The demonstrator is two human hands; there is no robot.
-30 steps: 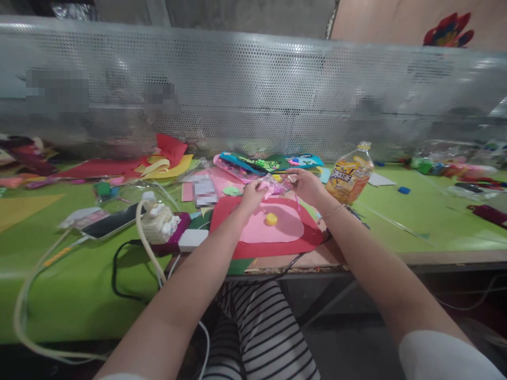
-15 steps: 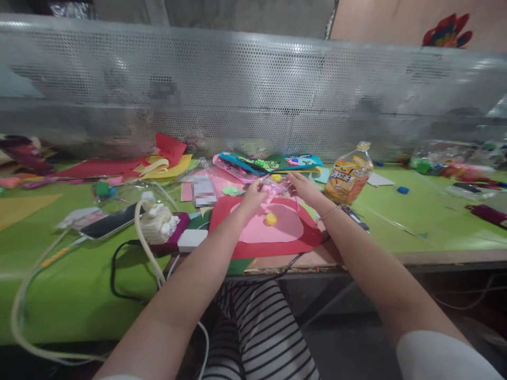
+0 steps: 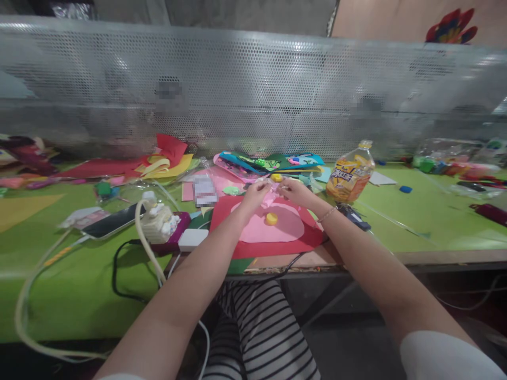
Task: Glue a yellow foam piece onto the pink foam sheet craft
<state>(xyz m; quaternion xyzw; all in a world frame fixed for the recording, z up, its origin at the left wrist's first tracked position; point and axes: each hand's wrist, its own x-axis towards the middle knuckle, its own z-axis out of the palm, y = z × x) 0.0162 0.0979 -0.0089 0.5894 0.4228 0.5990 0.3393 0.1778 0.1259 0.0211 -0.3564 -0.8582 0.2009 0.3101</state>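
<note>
Above the far edge of a red sheet (image 3: 222, 232), my left hand (image 3: 255, 195) pinches the side of a small pink piece in thin clear wrapping (image 3: 270, 197). My right hand (image 3: 295, 192), with a bracelet at its wrist, has its fingertips closed on the other side of that piece. Whether it is clay or something else I cannot make out. On the red sheet lies a rounded pink cutout (image 3: 257, 229), and a small yellow disc (image 3: 271, 219) rests on the cutout's upper middle.
Colourful felt-like pieces (image 3: 273, 162) are piled behind my hands. An orange drink bottle (image 3: 350, 173) stands to the right. At left are a phone (image 3: 114, 220), a power strip (image 3: 166, 232), cables and red sheets (image 3: 106, 171). A perforated metal screen (image 3: 245, 95) runs along the back.
My right hand has moved left, closer to my left hand, and its fingers have closed in on the wrapped pink piece. The cutout and the yellow disc stay put.
</note>
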